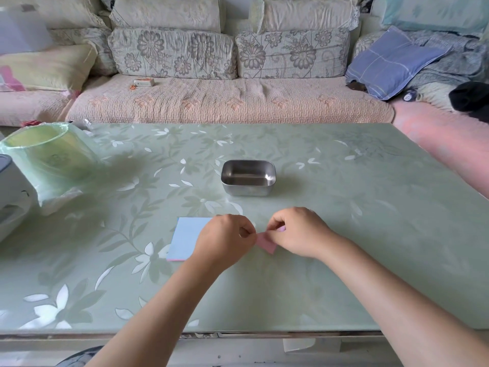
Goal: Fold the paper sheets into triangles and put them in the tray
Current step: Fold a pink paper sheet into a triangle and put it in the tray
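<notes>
**Step in hand:** folding of 1 pink paper sheet point(267, 242), judged early in the task, since the tray holds no triangle.

**Hands, 2:**
- left hand point(225, 241): fingers curled, pinching the left end of the pink paper sheet.
- right hand point(299, 234): fingers curled, pinching the sheet's upper edge; the 2 hands nearly touch over it.

**Pink paper sheet, 1:** held low over the worktop point(370, 234), between the hands, near the person's edge. Largely hidden by the fingers, so whether it is a finished triangle cannot be told.

**Blue paper sheet point(185, 239), 1:** flat on the worktop, partly under the left hand. A thin pink edge shows beneath its near side, so at least 1 more sheet probably lies below.

**Steel tray point(247, 189), 1:** rectangular, beyond the hands at mid-worktop, apart from all paper.

**Next move, judged:** align the corners, press the crease flat, then carry the piece forward to the tray.
</notes>
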`<state>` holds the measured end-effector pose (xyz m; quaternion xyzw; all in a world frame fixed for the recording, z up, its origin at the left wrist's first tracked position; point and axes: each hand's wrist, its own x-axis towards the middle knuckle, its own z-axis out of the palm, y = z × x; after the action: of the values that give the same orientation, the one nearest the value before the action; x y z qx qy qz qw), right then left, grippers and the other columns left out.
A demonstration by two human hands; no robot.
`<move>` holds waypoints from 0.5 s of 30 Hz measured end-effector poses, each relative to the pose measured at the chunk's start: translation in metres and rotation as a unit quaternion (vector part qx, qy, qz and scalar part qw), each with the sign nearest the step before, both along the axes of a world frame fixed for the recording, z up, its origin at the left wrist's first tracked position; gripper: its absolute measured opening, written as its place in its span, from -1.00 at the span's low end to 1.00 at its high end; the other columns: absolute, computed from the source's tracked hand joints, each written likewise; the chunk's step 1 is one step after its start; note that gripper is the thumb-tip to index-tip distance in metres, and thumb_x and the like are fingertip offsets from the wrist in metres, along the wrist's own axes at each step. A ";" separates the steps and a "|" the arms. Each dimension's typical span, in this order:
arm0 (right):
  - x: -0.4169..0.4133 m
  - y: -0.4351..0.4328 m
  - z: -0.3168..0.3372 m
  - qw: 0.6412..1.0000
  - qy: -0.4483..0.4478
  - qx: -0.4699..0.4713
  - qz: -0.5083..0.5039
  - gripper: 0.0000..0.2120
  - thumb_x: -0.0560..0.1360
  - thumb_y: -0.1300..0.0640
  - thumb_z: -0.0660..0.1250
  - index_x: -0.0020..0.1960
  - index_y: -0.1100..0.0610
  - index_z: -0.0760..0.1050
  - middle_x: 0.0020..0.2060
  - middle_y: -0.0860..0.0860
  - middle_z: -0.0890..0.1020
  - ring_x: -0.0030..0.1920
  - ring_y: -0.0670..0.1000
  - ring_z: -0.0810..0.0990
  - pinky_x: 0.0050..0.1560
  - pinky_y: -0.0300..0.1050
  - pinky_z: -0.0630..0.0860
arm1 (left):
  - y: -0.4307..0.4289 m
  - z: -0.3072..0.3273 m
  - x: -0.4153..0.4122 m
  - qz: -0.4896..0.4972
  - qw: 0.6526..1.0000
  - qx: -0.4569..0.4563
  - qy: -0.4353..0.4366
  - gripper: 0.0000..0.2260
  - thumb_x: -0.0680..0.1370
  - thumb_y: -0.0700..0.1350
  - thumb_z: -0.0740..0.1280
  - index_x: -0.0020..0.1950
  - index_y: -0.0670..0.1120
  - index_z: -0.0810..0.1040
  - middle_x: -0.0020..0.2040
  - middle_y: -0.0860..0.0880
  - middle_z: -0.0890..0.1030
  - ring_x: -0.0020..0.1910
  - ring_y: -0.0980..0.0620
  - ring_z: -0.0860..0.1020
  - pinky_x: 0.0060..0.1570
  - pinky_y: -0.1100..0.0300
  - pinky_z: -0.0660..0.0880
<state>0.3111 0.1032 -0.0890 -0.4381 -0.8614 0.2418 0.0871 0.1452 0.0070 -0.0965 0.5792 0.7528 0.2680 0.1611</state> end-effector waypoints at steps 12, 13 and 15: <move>-0.003 0.001 -0.008 0.996 -0.003 0.085 0.017 -0.77 0.32 -0.26 0.46 -0.15 -0.18 0.53 -0.14 -0.16 0.48 0.02 -0.06 0.45 0.05 -0.13 0.29 | -0.002 -0.009 0.008 -0.142 0.982 0.118 0.048 -0.77 0.46 -0.35 0.35 -0.13 -0.03 0.67 -0.12 0.06 0.51 -0.07 0.02 0.46 -0.05 0.11 0.45; -0.003 0.001 -0.007 0.997 0.001 0.080 0.014 -0.79 0.31 -0.23 0.48 -0.17 -0.19 0.52 -0.15 -0.16 0.48 0.02 -0.06 0.45 0.05 -0.13 0.30 | -0.004 -0.010 0.010 -0.162 0.978 0.122 0.048 -0.71 0.46 -0.39 0.31 -0.14 -0.02 0.69 -0.12 0.05 0.54 -0.09 0.02 0.47 -0.06 0.11 0.46; -0.002 0.000 -0.007 0.997 0.010 0.074 0.012 -0.81 0.29 -0.16 0.50 -0.18 -0.18 0.53 -0.15 -0.15 0.50 0.02 -0.05 0.46 0.06 -0.13 0.34 | -0.007 -0.013 0.011 -0.184 0.973 0.129 0.058 -0.66 0.46 -0.42 0.27 -0.11 -0.02 0.71 -0.11 0.05 0.60 -0.10 0.00 0.49 -0.08 0.09 0.48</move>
<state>0.3092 0.1036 -0.0965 -0.4176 -0.8813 0.1826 0.1246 0.1566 0.0002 -0.1099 0.7384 0.6002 0.2948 0.0874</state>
